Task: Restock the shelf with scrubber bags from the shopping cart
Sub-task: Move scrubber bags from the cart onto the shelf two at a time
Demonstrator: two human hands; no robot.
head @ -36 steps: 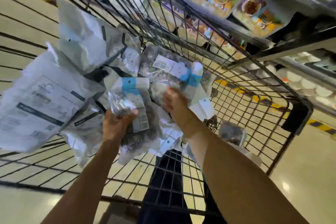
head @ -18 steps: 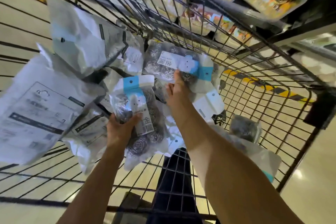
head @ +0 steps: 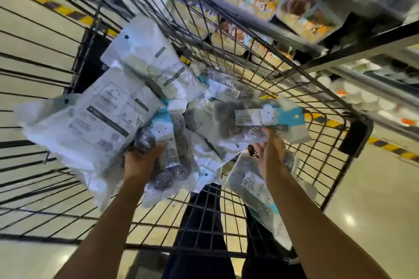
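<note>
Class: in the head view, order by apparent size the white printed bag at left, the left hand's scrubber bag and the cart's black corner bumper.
1. white printed bag, clearly largest.
2. scrubber bag gripped by the left hand, partly covered.
3. black corner bumper, smallest, though it sits farther off.

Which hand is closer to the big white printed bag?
Left. The left hand sits just below the big white printed bag; the right hand is well off to its right.
</note>
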